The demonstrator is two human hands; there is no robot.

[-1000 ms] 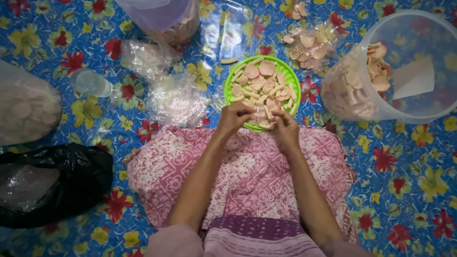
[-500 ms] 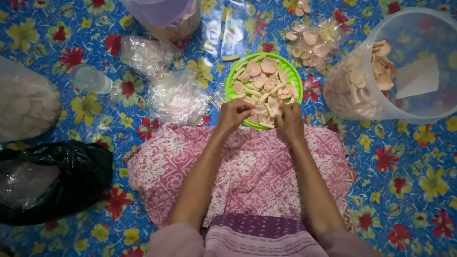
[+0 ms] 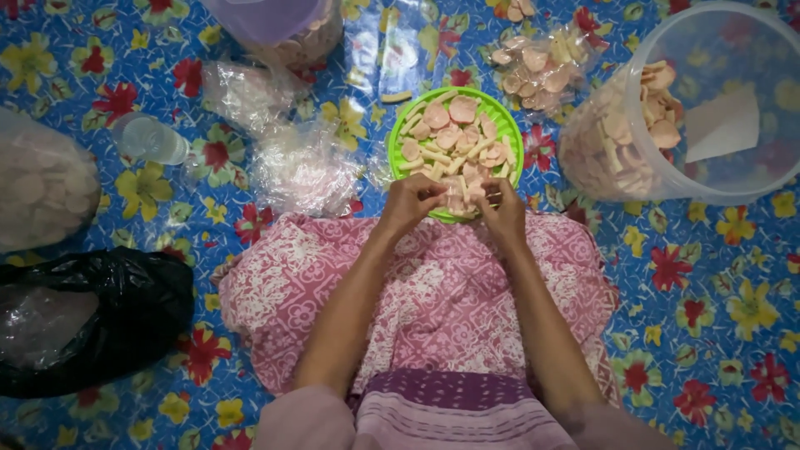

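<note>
A round green basket (image 3: pixel 508 133) full of pale pink crackers and stick-shaped pieces sits on the flowered mat just beyond my knees. My left hand (image 3: pixel 408 204) and my right hand (image 3: pixel 502 208) meet at its near rim, fingers curled around a small clear plastic bag (image 3: pixel 457 198) with a few crackers in it. Both hands pinch the bag between them; its exact contents are partly hidden by my fingers.
A large clear tub (image 3: pixel 708 108) with crackers stands at the right. A filled cracker bag (image 3: pixel 537 67) lies behind the basket. Crumpled clear bags (image 3: pixel 304 167), a small jar (image 3: pixel 150 137), a black plastic bag (image 3: pixel 83 317) and a big sack (image 3: pixel 37 187) lie to the left. Pink patterned cloth (image 3: pixel 433 300) covers my lap.
My hands stayed at the basket's near rim and drew slightly closer together around the small bag. Nothing else moved.
</note>
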